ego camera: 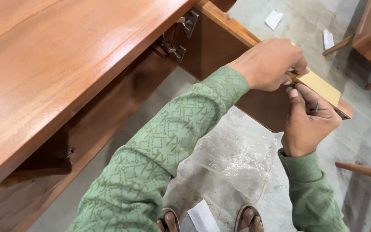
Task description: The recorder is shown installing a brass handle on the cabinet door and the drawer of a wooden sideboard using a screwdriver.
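Behind right hand [308, 122], half-hidden screw [317, 107].

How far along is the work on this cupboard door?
Done, by the look of it: the open door already hangs from two metal hinges on the wooden cabinet. In hand: the left hand presses a yellowish strip on the door's outer edge, while the right hand pinches a small screw-like metal piece. Left: that piece is not yet in the wood.
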